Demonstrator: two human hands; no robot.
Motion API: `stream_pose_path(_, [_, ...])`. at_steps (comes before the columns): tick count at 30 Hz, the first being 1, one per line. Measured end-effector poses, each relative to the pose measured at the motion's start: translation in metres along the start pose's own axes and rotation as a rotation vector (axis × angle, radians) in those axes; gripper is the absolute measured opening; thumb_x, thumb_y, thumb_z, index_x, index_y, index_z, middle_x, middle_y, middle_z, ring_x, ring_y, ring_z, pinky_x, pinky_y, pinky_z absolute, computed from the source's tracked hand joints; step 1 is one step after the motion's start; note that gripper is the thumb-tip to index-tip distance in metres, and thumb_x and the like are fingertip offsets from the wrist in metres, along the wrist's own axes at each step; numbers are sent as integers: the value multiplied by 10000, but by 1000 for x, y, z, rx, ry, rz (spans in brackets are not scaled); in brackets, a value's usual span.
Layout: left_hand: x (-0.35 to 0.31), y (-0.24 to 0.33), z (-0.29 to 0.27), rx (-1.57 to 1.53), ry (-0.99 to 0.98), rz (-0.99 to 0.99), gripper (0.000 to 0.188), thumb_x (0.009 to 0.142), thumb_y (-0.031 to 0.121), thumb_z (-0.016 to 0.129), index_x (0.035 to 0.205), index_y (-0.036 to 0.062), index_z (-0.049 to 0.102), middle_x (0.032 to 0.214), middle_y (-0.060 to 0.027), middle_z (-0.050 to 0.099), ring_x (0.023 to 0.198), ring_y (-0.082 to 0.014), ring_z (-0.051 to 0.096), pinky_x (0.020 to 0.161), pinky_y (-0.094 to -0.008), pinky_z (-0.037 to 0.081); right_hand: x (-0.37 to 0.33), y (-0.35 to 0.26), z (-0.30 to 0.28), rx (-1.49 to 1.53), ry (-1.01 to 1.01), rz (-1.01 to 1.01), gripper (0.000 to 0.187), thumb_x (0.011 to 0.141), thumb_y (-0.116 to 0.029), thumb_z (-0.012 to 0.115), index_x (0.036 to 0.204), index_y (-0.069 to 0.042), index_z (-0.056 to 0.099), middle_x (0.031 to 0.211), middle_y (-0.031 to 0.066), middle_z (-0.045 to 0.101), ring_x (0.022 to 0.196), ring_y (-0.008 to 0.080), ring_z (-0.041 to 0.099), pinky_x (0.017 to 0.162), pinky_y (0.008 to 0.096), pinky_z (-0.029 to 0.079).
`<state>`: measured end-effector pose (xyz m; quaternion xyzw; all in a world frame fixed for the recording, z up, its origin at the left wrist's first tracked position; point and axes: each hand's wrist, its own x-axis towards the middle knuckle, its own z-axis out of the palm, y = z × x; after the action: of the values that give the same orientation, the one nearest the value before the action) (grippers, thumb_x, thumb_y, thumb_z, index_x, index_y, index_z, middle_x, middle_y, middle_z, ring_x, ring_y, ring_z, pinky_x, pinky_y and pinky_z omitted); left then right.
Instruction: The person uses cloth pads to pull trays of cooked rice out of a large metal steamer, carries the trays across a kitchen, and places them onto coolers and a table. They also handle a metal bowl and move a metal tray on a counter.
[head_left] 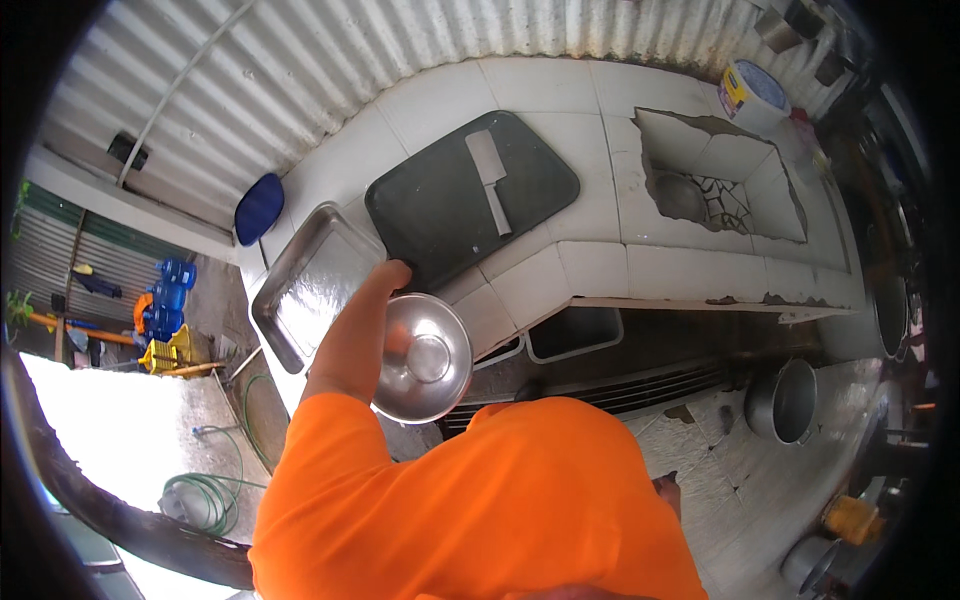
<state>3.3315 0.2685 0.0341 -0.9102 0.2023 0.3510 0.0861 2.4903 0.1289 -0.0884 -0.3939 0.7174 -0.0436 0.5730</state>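
1. Nearest the camera, the person's orange shirt (480, 510) fills the lower middle of the view, and the left arm rises out of its sleeve.
2. The left hand (392, 277) is at the rim of a round steel bowl (425, 357), fingers closed on that rim and holding the bowl tilted in the air, just in front of the counter's edge.
3. The right hand (668, 492) shows only as a sliver at the shirt's right edge, low over the tiled floor; whether its fingers are apart or together cannot be told.
4. Just beyond the bowl, a rectangular metal tray (310, 285) lies on the left end of the white tiled counter (590, 265).
5. Beside the tray, a dark rectangular board (440, 210) lies on the counter with a cleaver (490, 180) resting on it.
6. Farther right, a sunken basin (720, 180) with broken tile edges is set into the counter.
7. On the floor to the right stands a large metal pot (785, 400).
8. Farthest back, a corrugated metal wall (330, 60) runs behind the counter, with a blue oval lid (259, 208) leaning near it.
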Motion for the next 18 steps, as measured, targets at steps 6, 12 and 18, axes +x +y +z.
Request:
stream_pose_path(6, [34, -24, 23, -781, 76, -169, 255, 784, 103, 556, 981, -28, 651, 963, -171, 660, 770, -319, 662, 657, -445, 543, 9, 26, 6, -344, -82, -93, 356, 872, -314, 557, 904, 22, 667, 916, 147, 689, 810, 257, 652, 743, 378, 488])
stream_pose_path(12, [-8, 22, 3, -1225, -89, -68, 200, 727, 91, 585, 890, -19, 619, 794, -142, 632, 677, -272, 646, 607, -395, 555, -16, -15, 4, 200, 110, 232, 348, 883, -179, 524, 1150, 42, 560, 1107, 167, 613, 992, 259, 599, 801, 387, 477])
stream_pose_path(18, [-10, -14, -11, -1344, 43, -11, 174, 700, 112, 616, 807, -25, 607, 744, -119, 608, 662, -242, 633, 594, -363, 527, 9, -13, -20, 375, 47, 146, 220, 819, -122, 559, 1005, -4, 559, 836, 126, 591, 724, 268, 605, 657, 423, 517])
